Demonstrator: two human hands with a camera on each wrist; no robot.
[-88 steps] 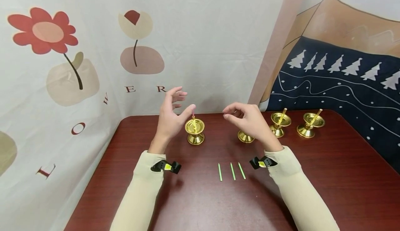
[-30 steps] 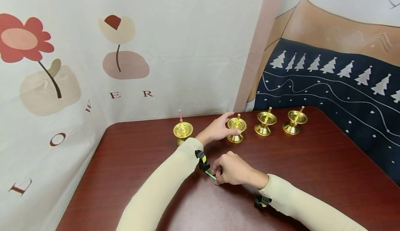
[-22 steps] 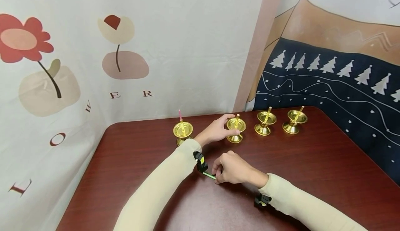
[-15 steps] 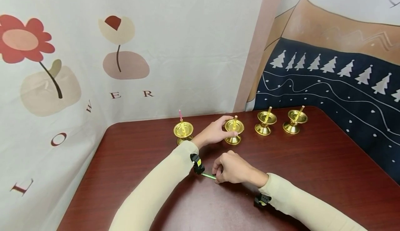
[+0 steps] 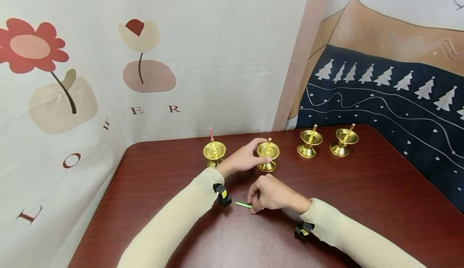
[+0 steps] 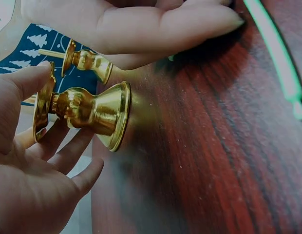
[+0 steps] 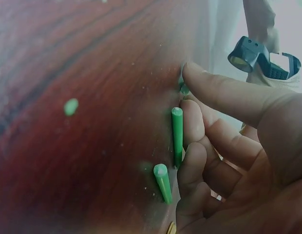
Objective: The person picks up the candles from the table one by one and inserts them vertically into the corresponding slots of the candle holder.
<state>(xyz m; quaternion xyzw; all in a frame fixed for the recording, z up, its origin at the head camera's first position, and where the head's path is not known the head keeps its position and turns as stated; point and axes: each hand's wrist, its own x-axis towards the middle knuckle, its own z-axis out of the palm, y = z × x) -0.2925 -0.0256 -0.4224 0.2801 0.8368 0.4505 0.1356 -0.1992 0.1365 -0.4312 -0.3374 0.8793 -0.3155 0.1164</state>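
Observation:
My left hand (image 5: 243,158) grips the rim of a brass candle holder (image 5: 267,166), thumb on the near side and fingers behind. In the left wrist view, that holder (image 6: 80,109) sits between thumb and fingers. Nearer the person, my right hand (image 5: 273,194) pinches one end of a slim green candle (image 5: 242,205) low at the tabletop. The candle's other end (image 6: 287,78) shows in the left wrist view. Two more green candles, one at the fingertips (image 7: 177,134) and one below it (image 7: 162,181), lie by the right hand; the head view hides them.
Left of the gripped holder stands another brass holder (image 5: 214,149) bearing a pink candle (image 5: 211,133). Two further brass holders, one nearer (image 5: 307,149) and one at far right (image 5: 340,148), stand along the back of the dark red table (image 5: 152,171). Printed cloth (image 5: 224,58) hangs behind.
Since the first frame, the left hand has left the pink candle's holder for the second one and drawn it left and nearer. The right hand has come down to the green candles and pinches one.

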